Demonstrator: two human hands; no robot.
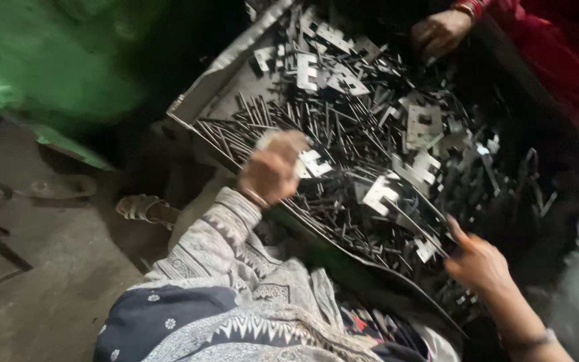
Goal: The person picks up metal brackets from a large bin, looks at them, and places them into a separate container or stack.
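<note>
A wide metal tray holds a heap of thin dark metal rods mixed with flat notched metal plates. My left hand, in a patterned sleeve, is closed over the tray's near edge and grips a small notched plate. My right hand reaches in from the lower right; its thumb and fingers pinch a thin rod lying on the heap. The frame is blurred by motion.
Another person's hand, with a red sleeve and bangles, rests on the heap at the tray's far end. A green shape fills the upper left. A sandalled foot stands on the concrete floor left of the tray.
</note>
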